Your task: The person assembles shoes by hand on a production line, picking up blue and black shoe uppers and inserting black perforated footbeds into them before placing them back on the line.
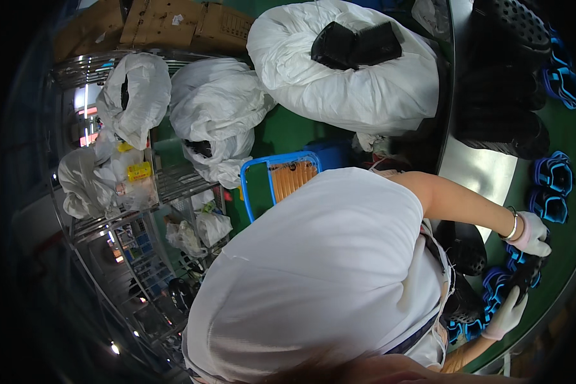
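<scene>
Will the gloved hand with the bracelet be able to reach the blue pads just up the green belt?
Probably yes: the braceleted hand sits beside those blue pads, with only bare green belt between.

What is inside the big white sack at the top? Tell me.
Through the sack's open mouth, a heap of black shoe parts shows. Whatever lies deeper is covered by the white fabric.

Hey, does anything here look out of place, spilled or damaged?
Nothing looks spilled or broken. The white sacks slump untidily over the wire rack, and the big sack lies open with black pieces showing. Black clogs are heaped on the table, where a co-worker's gloved hand rests on a black-and-blue shoe.
</scene>
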### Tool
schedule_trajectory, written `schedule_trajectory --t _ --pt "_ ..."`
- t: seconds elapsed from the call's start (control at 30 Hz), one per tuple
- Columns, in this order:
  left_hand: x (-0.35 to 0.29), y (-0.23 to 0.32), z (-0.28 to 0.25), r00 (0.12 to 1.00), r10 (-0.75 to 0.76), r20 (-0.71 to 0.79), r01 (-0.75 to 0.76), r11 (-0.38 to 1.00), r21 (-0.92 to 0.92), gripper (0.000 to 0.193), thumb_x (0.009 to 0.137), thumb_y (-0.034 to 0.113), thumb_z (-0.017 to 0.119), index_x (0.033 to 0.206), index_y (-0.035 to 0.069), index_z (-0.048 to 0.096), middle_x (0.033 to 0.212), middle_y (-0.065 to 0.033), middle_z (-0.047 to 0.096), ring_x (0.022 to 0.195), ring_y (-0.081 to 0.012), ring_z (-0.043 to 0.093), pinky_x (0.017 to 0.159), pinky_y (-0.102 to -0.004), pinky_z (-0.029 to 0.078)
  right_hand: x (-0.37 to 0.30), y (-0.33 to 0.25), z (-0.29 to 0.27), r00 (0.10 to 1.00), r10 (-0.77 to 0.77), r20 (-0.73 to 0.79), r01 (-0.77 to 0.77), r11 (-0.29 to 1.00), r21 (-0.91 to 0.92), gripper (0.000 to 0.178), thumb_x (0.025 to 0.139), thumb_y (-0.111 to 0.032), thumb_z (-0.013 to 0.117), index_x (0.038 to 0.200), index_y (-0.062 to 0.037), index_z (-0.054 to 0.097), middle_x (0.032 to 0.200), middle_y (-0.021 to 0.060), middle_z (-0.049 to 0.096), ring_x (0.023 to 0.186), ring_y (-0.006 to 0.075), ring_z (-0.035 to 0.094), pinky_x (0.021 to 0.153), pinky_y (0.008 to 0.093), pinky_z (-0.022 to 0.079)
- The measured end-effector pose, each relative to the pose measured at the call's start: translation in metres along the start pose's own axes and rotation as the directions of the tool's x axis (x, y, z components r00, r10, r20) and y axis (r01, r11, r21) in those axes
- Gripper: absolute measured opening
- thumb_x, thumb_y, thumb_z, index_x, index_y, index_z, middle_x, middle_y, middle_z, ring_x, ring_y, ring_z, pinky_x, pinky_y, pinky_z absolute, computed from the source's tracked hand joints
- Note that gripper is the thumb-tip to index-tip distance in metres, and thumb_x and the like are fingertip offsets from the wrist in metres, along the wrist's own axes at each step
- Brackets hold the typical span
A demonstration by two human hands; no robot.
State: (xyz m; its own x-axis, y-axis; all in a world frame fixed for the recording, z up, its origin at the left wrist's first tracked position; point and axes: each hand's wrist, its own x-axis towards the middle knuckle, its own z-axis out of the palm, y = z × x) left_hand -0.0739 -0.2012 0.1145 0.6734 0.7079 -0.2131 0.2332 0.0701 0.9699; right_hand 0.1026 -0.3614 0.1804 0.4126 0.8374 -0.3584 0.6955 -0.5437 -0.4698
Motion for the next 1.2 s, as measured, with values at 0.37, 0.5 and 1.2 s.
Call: schedule_trajectory --t 0.37,0.5,1.2 --pt "0.038 -0.037 0.038 0.948 0.046 0.314 -0.206 0.841 0.500 0.034 0.081 0.033 0.053 0.095 0.007 0.070 0.103 -0.0184 0.064 0.099 -0.0345 0.061 0.085 -0.0455 0.050 -0.040 0.020 -0.011 0.984 0.113 -0.137 -0.104 0.992 0.069 0.037 0.094 -0.028 0.056 0.113 0.0032 0.062 0.099 0.0111 0.067 0.087 0.0164 0.060 0.082 0.0291 0.046" --pt "0.055 -0.060 0.058 0.861 0.325 0.392 -0.488 0.743 0.457 0.028 0.086 0.028 0.057 0.102 0.008 0.067 0.099 -0.0139 0.064 0.100 -0.0318 0.060 0.087 -0.0421 0.049 -0.043 0.022 -0.017 0.957 0.236 -0.166 -0.245 0.969 -0.033 0.039 0.088 -0.035 0.061 0.102 0.0020 0.061 0.083 0.0170 0.064 0.072 0.0223 0.057 0.073 0.0340 0.047" --pt "0.113 -0.084 0.075 0.848 0.117 0.516 -0.473 0.607 0.639 0.025 0.086 0.026 0.061 0.105 0.010 0.063 0.106 -0.0093 0.060 0.101 -0.0337 0.059 0.081 -0.0453 0.050 0.151 0.004 0.045 0.930 0.369 0.002 -0.332 0.840 -0.429 0.042 0.087 -0.035 0.048 0.096 -0.0010 0.070 0.099 0.0228 0.067 0.094 0.0358 0.066 0.083 0.0434 0.052"
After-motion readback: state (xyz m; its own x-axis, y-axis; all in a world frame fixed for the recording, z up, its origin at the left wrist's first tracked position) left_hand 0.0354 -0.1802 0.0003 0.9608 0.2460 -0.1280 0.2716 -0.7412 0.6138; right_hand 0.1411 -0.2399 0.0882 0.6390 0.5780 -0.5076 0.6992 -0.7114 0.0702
